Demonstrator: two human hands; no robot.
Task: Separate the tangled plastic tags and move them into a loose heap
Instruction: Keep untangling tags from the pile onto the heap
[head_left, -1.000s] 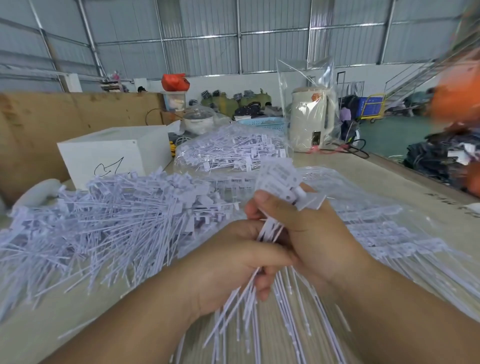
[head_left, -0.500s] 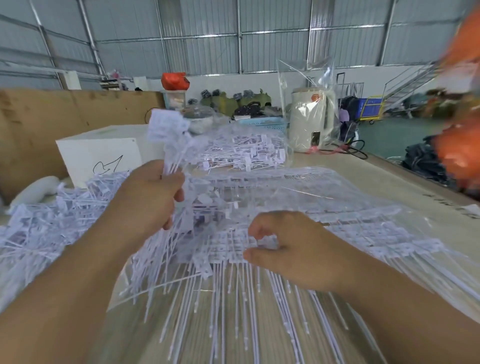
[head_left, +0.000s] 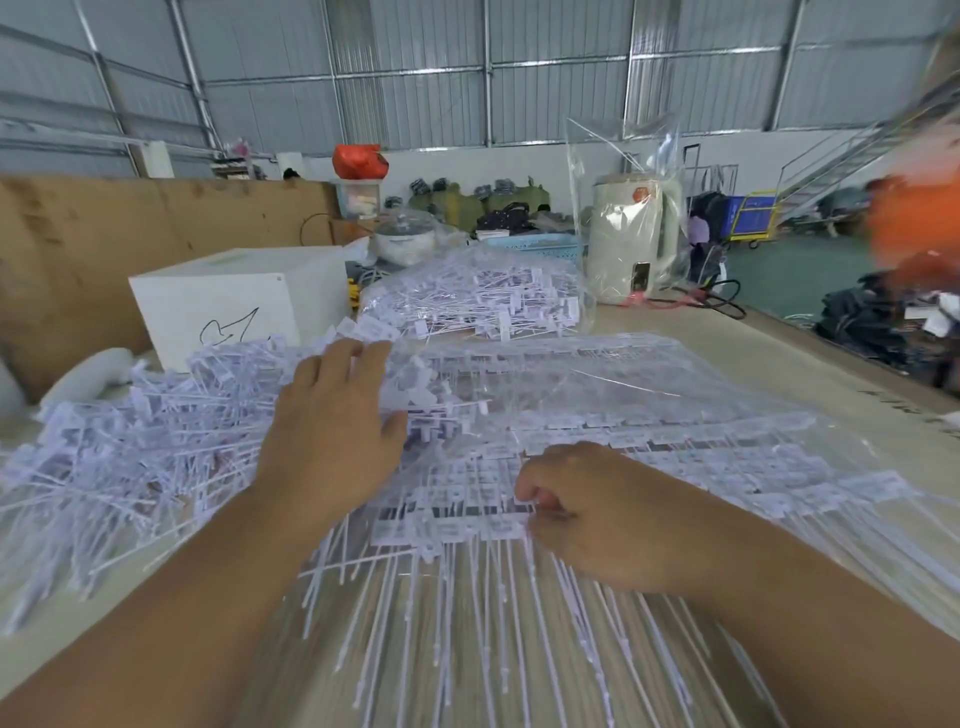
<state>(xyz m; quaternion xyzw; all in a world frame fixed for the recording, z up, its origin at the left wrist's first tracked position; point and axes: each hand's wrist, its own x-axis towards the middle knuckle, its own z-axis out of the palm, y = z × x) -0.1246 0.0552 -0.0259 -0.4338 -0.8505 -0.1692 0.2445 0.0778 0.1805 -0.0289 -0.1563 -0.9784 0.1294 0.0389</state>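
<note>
Hundreds of separated plastic tags already lie in a loose heap (head_left: 135, 457) just in front of the white box (head_left: 228, 306), so much of the sorting looks done. Much is left: to the right of the box, ordered rows of joined tags (head_left: 597, 441) sprawl under clear film, and a further bagged bundle (head_left: 478, 301) sits beside the box. The left hand (head_left: 332, 441) rests flat, fingers spread, on the heap's edge. The right hand (head_left: 597, 514) curls at a row of tags, seemingly pinching it, though blur hides the fingertips.
</note>
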